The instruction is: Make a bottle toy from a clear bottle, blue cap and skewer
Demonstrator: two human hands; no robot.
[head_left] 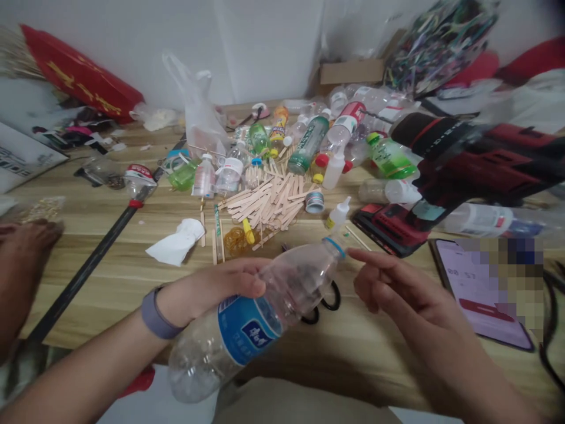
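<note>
Left of the power drill [463, 168] and nearer the wearer, the left hand [242, 280] clasps a tilted clear bottle [253, 330] (blue-labelled); the right hand [392, 294], loosely spread, points its index finger toward the bottle's mouth.

The bottle [285, 294] is clear, its label [232, 330] bright blue with a darker blue patch and white lettering, its neck ring [334, 247] light blue. Greyish purple colours the wristband [159, 313]. The desk [128, 282] is pale yellowish brown — streaked with darker grain. Drill [472, 159]: dark red and black. Flat sticks [267, 200]: pale tan; rubber bands [235, 241]: amber; crumpled tissue [179, 240]: white.
</note>
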